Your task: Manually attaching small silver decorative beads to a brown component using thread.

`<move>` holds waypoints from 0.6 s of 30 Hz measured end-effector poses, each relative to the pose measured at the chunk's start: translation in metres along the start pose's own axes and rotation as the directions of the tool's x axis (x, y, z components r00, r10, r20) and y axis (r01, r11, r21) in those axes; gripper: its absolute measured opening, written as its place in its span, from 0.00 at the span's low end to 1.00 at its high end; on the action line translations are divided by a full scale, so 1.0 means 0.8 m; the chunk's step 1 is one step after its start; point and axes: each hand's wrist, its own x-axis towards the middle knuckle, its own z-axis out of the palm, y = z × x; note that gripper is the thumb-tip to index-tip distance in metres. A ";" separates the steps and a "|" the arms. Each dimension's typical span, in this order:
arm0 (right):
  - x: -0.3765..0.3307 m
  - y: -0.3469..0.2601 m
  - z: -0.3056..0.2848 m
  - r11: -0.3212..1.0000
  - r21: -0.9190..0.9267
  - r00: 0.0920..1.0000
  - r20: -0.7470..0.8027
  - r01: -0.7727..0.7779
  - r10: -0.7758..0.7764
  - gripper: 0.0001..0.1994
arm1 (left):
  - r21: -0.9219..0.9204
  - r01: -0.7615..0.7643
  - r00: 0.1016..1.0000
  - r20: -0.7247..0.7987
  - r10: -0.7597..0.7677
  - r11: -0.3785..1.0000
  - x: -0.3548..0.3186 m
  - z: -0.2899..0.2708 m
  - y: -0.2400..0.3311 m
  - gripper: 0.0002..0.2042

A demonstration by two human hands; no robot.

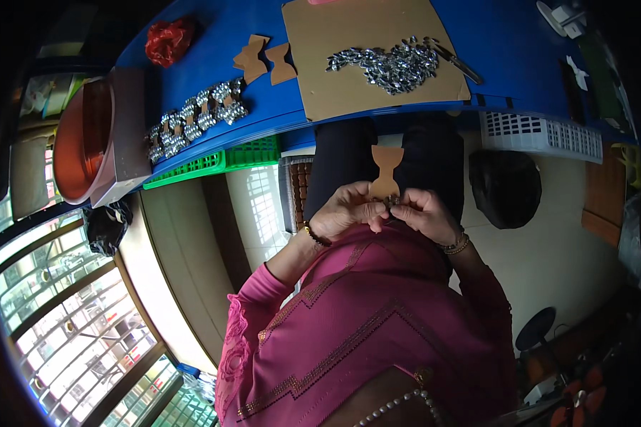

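Long blue table [520,43] spans top of frame; on it, top centre, flat brown cardboard sheet [349,57] w/ pile of shiny silver pieces [388,65]. Orange round plastic basin [85,139] at upper left, row of finished silver-trimmed bows [196,117] beside it. Frame centre: left hand [345,211] & right hand [424,213], both pinching small tan bow-shaped cardboard cutout [386,169], held upright btw fingertips, below table edge.

Home craft workshop; long blue worktable [263,114] across the top, heap of silver rhinestone pieces [388,65] on brown cardboard sheet [349,85], green plastic crate [224,160] beneath, barred window [71,313] lower left
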 end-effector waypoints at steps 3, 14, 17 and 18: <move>0.002 0.002 -0.004 1.000 0.007 1.000 0.015 -0.022 0.022 0.07 | 0.096 -0.089 0.993 -0.073 0.097 0.991 0.001 -0.001 -0.003 0.08; 0.010 0.007 -0.006 0.989 -0.084 0.962 -0.238 0.118 -0.135 0.08 | 0.244 -0.098 0.974 -0.177 0.144 0.965 0.003 0.010 -0.014 0.10; 0.010 0.005 -0.004 0.979 -0.181 0.978 -0.170 0.091 -0.122 0.08 | 0.288 -0.102 0.970 -0.183 0.159 0.952 0.003 0.010 -0.014 0.10; 0.010 0.005 -0.003 0.972 -0.223 0.985 -0.128 0.081 -0.111 0.08 | 0.292 -0.092 0.971 -0.186 0.151 0.952 0.004 0.010 -0.014 0.10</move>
